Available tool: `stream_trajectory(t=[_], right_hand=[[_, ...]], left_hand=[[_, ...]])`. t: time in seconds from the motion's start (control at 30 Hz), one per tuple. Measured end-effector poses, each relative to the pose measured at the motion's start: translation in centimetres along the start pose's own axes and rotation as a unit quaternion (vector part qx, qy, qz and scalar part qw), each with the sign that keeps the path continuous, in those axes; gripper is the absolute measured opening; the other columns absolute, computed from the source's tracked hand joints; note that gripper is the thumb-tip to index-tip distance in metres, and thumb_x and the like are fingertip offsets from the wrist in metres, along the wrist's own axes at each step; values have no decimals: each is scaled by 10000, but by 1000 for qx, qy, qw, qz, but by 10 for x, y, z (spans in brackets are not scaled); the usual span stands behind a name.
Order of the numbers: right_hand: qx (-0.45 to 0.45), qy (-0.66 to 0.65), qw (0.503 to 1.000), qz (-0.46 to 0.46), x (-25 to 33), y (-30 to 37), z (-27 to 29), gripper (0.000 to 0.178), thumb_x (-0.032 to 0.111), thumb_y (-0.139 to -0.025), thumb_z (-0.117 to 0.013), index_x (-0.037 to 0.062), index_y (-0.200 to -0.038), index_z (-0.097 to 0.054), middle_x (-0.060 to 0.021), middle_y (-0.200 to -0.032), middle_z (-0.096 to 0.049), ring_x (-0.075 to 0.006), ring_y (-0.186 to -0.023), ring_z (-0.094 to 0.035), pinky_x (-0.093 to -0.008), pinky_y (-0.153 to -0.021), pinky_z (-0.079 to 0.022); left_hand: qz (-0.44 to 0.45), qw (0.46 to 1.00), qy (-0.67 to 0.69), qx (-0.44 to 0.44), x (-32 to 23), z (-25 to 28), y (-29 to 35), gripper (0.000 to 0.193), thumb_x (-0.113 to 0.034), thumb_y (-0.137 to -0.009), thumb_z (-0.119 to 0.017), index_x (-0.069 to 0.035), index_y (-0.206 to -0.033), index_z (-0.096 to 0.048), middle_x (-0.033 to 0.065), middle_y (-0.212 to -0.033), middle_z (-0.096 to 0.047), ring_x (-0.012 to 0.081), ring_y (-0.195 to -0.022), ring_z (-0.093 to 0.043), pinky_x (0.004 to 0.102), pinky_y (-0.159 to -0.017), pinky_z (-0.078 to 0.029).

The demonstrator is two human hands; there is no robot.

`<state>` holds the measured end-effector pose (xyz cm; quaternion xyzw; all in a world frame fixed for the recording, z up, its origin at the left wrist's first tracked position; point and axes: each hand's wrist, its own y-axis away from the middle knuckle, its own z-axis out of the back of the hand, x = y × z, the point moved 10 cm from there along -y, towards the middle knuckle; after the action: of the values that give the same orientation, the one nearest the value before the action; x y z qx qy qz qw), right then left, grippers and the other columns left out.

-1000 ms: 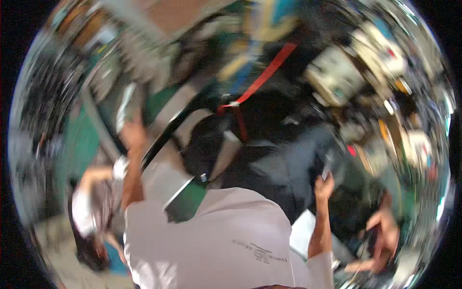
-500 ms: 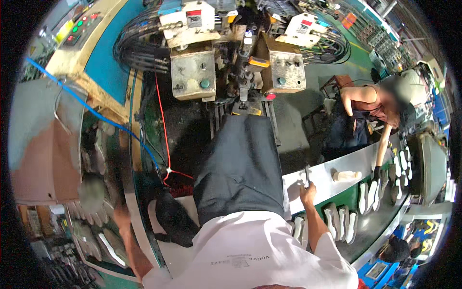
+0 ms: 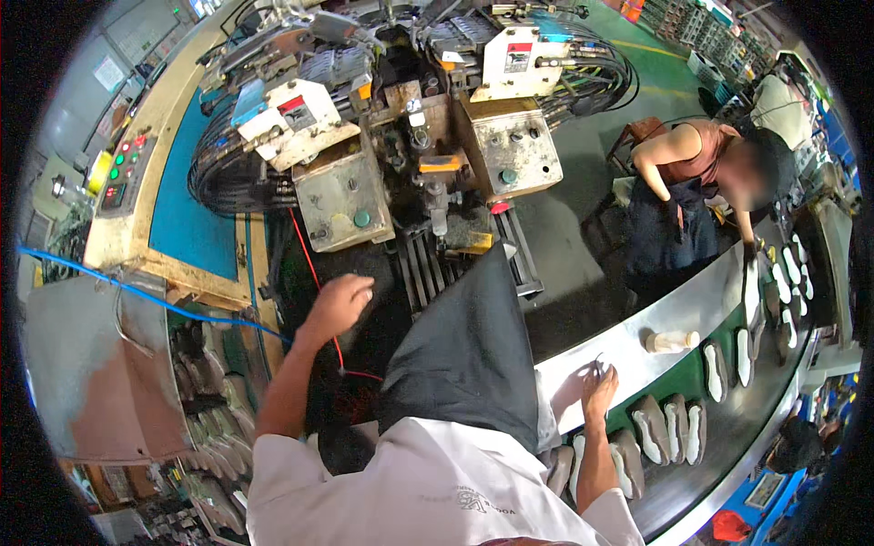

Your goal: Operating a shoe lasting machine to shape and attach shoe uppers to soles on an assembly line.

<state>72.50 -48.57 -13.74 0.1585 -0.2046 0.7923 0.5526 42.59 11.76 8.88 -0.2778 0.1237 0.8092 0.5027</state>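
Observation:
My left hand [image 3: 339,308] is raised over the dark floor in front of the machine. Its fingers are loosely curled, and nothing shows in them. My right hand [image 3: 598,395] rests at a metal ledge [image 3: 569,375], fingers closed round a small, slim, dark tool [image 3: 598,366] whose kind I cannot make out. Just beyond that hand, a pale cream, foot-shaped piece [image 3: 672,342] lies on the ledge. Beside my right forearm stand several grey shoe pieces with white faces [image 3: 651,429] on a green belt [image 3: 687,378].
Ahead stands a machine with two worn metal control boxes [image 3: 341,202] and bundled black hoses [image 3: 232,173]. A co-worker [image 3: 696,168] sits at the right, reaching to the shoe row. On my left are a rack of shoe pieces [image 3: 218,428] and a blue hose [image 3: 137,282].
My left hand has come up from the shoe rack at the left to in front of the machine. My right hand stays by the ledge. The view has turned, and the co-worker leans farther over.

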Motion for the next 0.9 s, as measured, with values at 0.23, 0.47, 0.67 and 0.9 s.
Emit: stream_trajectory(t=[0.23, 0.47, 0.67, 0.9], right_hand=[[-82, -125, 971, 185, 297, -219, 81, 385, 41, -989, -708, -37, -1358, -628, -257, -1335, -640, -451, -1246, -624, -497, -1089, -508], [-89, -291, 923, 237, 591, -434, 148, 151, 138, -985, -738, -7, -1010, -703, -161, -856, -713, -256, -786, -694, -381, -798, -568], [-99, -315, 889, 319, 769, -572, 177, 211, 216, -958, -656, 29, -1021, -732, -201, -918, -770, -359, -871, -759, -445, -837, -581], [62, -485, 802, 343, 938, -650, 178, 417, 144, -1023, -614, -120, -1344, -650, -160, -953, -788, -184, -794, -742, -331, -736, -614]], left_hand=[[-151, 943, -122, -270, -117, 269, -167, 247, -126, -1024, -632, 25, -1164, -770, 224, -1178, -775, 389, -1098, -751, 453, -988, -578], [-228, 880, -146, -390, -260, 489, -303, 281, -170, -968, -674, -9, -1164, -795, 205, -1048, -804, 270, -1019, -768, 366, -926, -585], [-284, 861, -209, -367, -333, 577, -426, 222, -124, -958, -657, 0, -1060, -810, 142, -928, -808, 255, -885, -765, 375, -828, -587], [-222, 819, -452, -275, -277, 606, -616, 292, -305, -920, -720, -16, -926, -764, 190, -872, -764, 331, -771, -720, 470, -721, -569]])
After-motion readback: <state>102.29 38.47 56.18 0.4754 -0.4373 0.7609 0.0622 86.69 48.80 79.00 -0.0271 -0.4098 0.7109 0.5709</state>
